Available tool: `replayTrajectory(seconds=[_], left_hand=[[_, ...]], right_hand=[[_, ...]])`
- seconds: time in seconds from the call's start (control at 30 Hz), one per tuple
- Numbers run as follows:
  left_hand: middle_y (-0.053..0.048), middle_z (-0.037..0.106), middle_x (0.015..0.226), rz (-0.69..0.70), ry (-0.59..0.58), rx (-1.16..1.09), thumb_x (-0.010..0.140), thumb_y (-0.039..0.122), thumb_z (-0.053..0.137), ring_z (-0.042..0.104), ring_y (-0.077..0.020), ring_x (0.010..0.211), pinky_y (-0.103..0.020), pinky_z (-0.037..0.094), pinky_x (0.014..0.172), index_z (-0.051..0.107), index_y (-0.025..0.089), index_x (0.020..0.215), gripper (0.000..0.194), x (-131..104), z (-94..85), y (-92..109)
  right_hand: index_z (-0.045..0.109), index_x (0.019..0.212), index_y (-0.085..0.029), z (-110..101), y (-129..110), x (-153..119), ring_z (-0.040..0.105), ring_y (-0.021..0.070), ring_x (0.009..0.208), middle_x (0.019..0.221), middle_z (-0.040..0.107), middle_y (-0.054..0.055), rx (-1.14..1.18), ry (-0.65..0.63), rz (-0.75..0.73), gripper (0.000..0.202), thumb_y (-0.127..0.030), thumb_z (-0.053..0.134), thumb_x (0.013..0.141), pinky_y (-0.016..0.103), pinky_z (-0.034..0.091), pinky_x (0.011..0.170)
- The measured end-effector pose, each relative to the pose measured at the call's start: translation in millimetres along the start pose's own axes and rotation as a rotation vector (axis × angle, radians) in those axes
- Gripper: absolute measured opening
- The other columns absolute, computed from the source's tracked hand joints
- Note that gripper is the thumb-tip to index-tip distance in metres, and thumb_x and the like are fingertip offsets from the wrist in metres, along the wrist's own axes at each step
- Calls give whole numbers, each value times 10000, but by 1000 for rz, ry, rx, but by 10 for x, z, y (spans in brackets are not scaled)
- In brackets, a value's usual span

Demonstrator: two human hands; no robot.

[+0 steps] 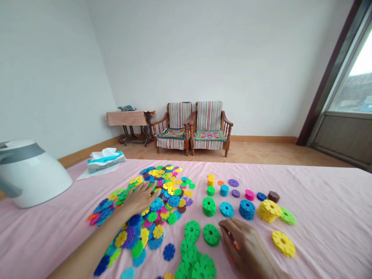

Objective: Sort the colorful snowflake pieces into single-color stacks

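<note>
My left hand (141, 198) lies with its fingers spread on a wide heap of colourful notched plastic discs (157, 203). Orange edges of a notched disc (236, 245) show between the curled fingers of my right hand (247, 242); most of it is hidden by the hand. Just left of those fingertips is a large green disc (211, 235), beside a run of overlapping green discs (190, 252). Sorted stacks stand beyond the right hand: green (209, 206), light blue (227, 209), blue (247, 209) and yellow (269, 211). A yellow disc (283, 243) lies to its right.
Smaller stacks, including pink (249, 195) and brown (273, 196), form a row farther back. A white kettle (37, 174) and a tissue box (106, 161) stand on the pink cloth (328, 209) at left. Two wooden armchairs (209, 118) are beyond the table.
</note>
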State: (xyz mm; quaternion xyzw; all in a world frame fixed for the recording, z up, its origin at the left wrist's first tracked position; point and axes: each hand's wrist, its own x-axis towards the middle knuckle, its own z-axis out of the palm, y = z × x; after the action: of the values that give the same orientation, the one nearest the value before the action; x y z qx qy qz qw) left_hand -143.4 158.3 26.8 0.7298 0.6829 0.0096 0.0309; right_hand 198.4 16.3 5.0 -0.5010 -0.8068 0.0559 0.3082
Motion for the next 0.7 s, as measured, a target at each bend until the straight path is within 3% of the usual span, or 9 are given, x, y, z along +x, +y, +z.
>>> replayTrajectory(seconds=[0.2, 0.4, 0.57, 0.7], left_hand=[[-68, 226, 1565, 100, -80, -11, 880, 682, 242, 154, -345, 1435, -623, 121, 1093, 234, 319, 1486, 707, -55, -25, 365], [-98, 150, 1580, 197, -89, -77, 883, 687, 261, 131, -378, 1430, -674, 77, 1067, 238, 339, 1482, 692, -50, 36, 683], [-117, 201, 1568, 321, -71, -157, 891, 662, 313, 175, -376, 1422, -652, 109, 1080, 295, 312, 1468, 675, -64, 58, 781], [-94, 354, 1520, 410, -17, -221, 912, 547, 429, 294, -319, 1399, -555, 211, 1109, 415, 301, 1417, 562, -91, 38, 739]], right_hand=[[531, 828, -227, 46, 32, -16, 593, 146, 654, 738, 609, 9, 22, 30, 0, 223, -277, 370, 974, 245, 408, 597], [529, 810, -226, 67, 59, -20, 595, 143, 639, 721, 610, 12, 30, 47, -33, 240, -275, 361, 974, 240, 407, 578], [533, 848, -221, 27, 55, -15, 604, 150, 661, 743, 615, 28, 18, 25, -9, 244, -273, 337, 983, 247, 425, 604], [535, 862, -221, 10, 53, -4, 610, 144, 662, 749, 620, 25, 8, 31, -36, 227, -258, 346, 982, 237, 427, 601]])
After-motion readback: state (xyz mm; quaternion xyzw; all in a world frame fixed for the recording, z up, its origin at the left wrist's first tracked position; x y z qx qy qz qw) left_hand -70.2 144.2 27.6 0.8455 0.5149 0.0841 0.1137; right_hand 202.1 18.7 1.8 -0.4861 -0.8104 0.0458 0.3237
